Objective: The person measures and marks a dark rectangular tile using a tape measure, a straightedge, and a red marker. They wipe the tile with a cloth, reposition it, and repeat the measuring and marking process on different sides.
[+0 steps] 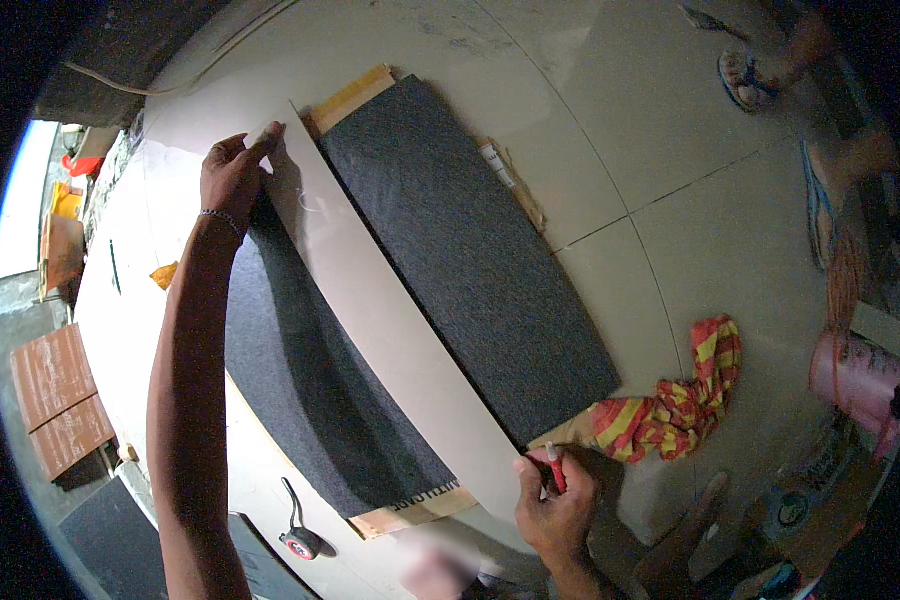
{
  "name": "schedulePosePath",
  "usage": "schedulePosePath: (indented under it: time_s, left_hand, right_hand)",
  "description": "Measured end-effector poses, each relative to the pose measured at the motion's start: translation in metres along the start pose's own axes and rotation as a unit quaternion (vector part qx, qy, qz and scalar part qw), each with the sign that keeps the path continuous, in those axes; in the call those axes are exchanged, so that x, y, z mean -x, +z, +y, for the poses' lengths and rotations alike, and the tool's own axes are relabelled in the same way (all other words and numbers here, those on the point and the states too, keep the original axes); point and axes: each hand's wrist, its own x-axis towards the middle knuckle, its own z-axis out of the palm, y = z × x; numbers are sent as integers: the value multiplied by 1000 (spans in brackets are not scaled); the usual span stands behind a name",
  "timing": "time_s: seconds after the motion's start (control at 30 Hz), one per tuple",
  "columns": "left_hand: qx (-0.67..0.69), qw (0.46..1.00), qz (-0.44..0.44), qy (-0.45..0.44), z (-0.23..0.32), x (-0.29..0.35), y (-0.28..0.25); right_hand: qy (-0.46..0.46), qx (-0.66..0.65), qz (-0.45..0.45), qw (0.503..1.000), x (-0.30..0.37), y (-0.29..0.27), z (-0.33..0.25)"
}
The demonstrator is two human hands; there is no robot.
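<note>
A long flat white strip [395, 290] lies slantwise across a dark grey, finely textured board [470, 270]. The board shows on both sides of it. My left hand [235, 172] pinches the strip's far end between thumb and fingers. At the near end, my right hand [558, 508] grips the strip's corner with the thumb on top. A red marker [556, 468] sticks up between the fingers of that hand. Brown cardboard [355, 95] shows from under the board at both ends. My left arm's shadow falls along the board's left part.
A crumpled red-and-yellow cloth [670, 415] lies by the board's near right corner. A tape measure [300, 543] rests on the tiled floor at lower left. Another person's sandalled foot [742, 82] is at upper right. Brown boxes [62, 395] stand at far left, a pink container [855, 385] at right.
</note>
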Motion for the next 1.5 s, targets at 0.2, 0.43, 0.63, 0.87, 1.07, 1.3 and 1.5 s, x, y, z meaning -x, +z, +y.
schedulePosePath:
  time_s: [0.2,0.43,0.63,0.87,1.07,1.3,1.5]
  left_hand:
    - [-149,965,113,186,12,61,-4]
    - [-349,869,-155,315,38,243,-10]
    - [-403,836,-222,300,56,249,3]
    - [-424,820,-209,324,63,252,13]
    - [-439,816,-209,312,68,252,14]
    - [-452,812,-223,295,73,252,15]
    - [-438,820,-229,290,74,252,16]
  right_hand:
    - [1,-7,-1,1000,0,-1,-4]
    - [-14,0,11,1000,-2,-1,-3]
    - [-20,28,-1,999,-2,-3,-2]
    - [-53,17,17,998,-4,-3,4]
    - [-45,24,0,999,-2,-4,6]
    - [-39,-7,-43,998,-15,-28,-1]
    - [59,-297,-114,946,-29,-65,-17]
